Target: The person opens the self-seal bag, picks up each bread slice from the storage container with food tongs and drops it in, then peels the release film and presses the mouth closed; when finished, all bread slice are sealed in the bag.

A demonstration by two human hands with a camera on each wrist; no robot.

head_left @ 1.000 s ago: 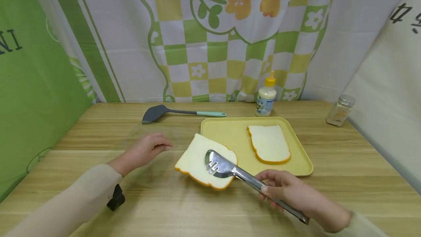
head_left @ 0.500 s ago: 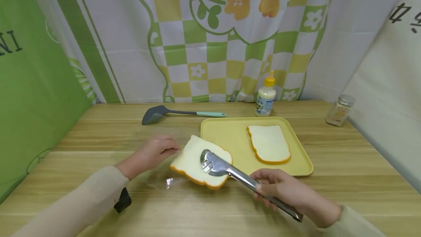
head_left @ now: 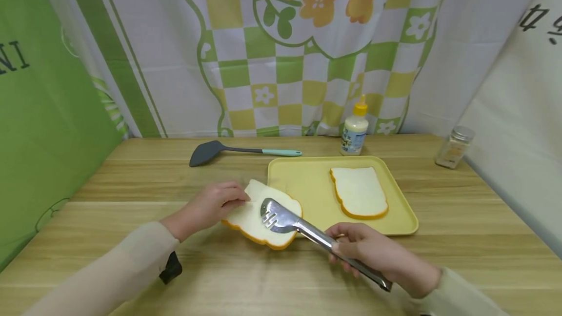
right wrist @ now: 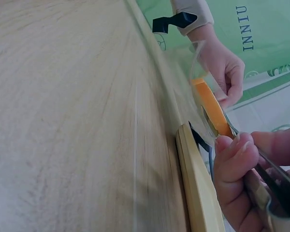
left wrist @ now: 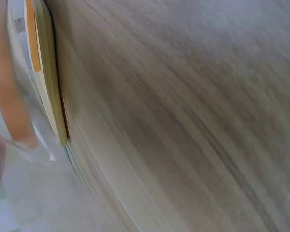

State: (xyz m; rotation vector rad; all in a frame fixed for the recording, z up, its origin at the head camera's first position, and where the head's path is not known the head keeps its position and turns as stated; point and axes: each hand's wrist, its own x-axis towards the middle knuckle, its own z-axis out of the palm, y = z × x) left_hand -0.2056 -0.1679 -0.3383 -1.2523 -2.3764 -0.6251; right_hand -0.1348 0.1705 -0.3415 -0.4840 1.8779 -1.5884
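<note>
My right hand (head_left: 373, 250) grips metal tongs (head_left: 318, 235) near the middle of the handle. The tongs hold a white bread slice (head_left: 256, 228) with an orange-brown crust, tilted above the table left of the tray. At the slice's left side my left hand (head_left: 208, 208) pinches a clear plastic bag (right wrist: 197, 55), its fingertips in front of the slice in the head view. The transparent film surrounds the slice's left end; its full outline is hard to make out. In the right wrist view the slice (right wrist: 212, 107) shows edge-on between both hands.
A yellow tray (head_left: 303, 172) bears a second bread slice (head_left: 360, 191). Behind it stand a squeeze bottle (head_left: 354, 133) with a yellow cap and, far right, a glass jar (head_left: 454, 149). A spatula (head_left: 241, 149) lies at the back. A patterned curtain (head_left: 290, 62) hangs behind.
The tongs and slice have moved left, while my left hand has moved right with the plastic bag. The slice's left end has gone into the film beside my fingers.
</note>
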